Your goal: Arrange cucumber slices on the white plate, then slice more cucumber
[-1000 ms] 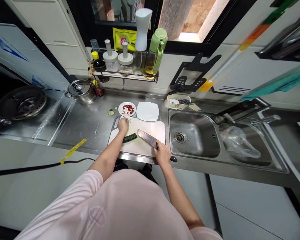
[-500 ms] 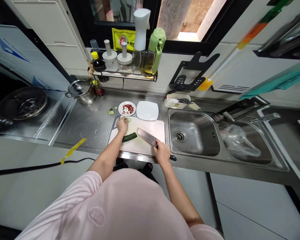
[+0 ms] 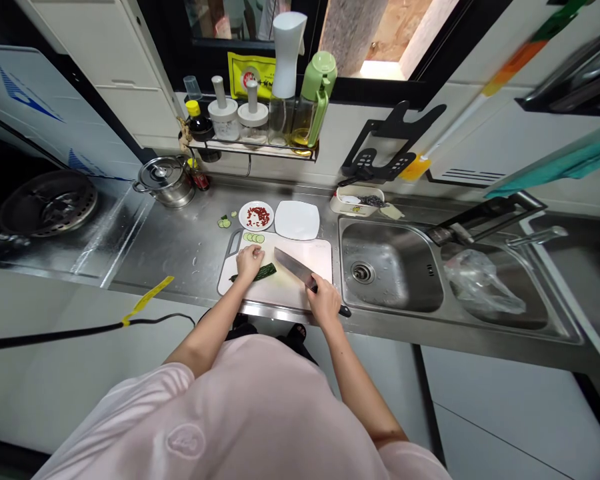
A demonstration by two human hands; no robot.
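Note:
My left hand (image 3: pixel 250 261) presses down on a dark green cucumber piece (image 3: pixel 263 271), which lies across the white cutting board (image 3: pixel 280 293). A short row of pale cucumber slices (image 3: pixel 253 237) sits on the board just beyond that hand. My right hand (image 3: pixel 325 300) grips the black handle of a broad steel kitchen cleaver (image 3: pixel 293 268), whose blade rests angled over the board and stands apart from the cucumber. Nearby on the steel counter are a few loose cucumber slices (image 3: pixel 224 223).
Beyond the board are a white plate of chopped red chili (image 3: pixel 256 215) and an empty square white plate (image 3: pixel 297 220). A steel sink (image 3: pixel 390 267) lies to the right, with a plastic bag (image 3: pixel 483 283) in its far basin. A steel pot (image 3: pixel 165 183) stands to the left.
My left hand has slid back from the far end of the board onto the cucumber, uncovering the row of slices. The cucumber now sits slightly further left. The cleaver has barely moved.

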